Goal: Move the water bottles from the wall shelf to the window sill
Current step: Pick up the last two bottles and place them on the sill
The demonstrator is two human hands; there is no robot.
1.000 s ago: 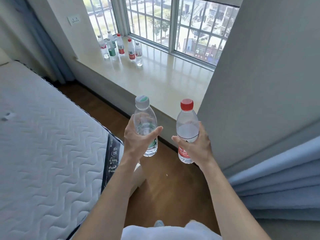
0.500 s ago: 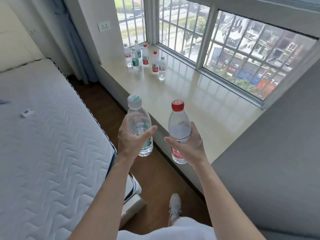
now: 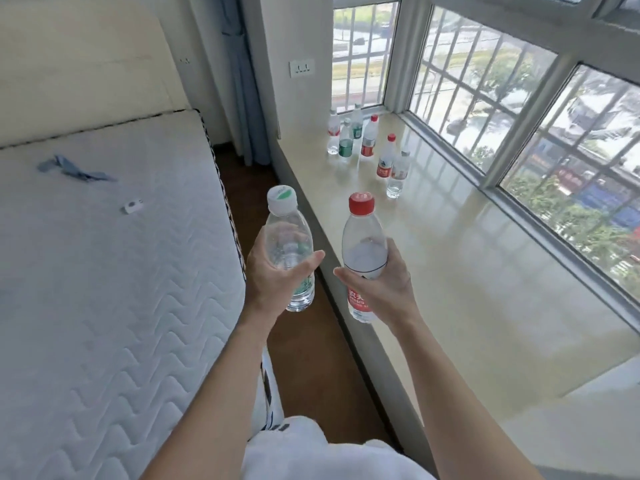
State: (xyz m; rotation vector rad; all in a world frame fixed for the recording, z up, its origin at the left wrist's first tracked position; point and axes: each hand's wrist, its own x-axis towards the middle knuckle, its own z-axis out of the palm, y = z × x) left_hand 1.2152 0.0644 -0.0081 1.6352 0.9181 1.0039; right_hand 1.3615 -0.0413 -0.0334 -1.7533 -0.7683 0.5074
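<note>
A person's left hand [image 3: 273, 282] grips a green-capped bottle [image 3: 289, 251]; the right hand [image 3: 382, 289] grasps a red-capped bottle [image 3: 363, 251]; six bottles [image 3: 367, 147] stand at one o'clock on the window sill [image 3: 485, 271].

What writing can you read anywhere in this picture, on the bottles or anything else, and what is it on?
Nothing reads cleanly.
Red label of the red-capped bottle in the right hand: white characters and a line of small Latin letters, too blurred to quote.
Green label of the white-capped bottle in the left hand: mostly hidden, unreadable.
Six bottles on the window sill: labels too small.
Mattress edge tag: dark marks, unreadable.
</note>
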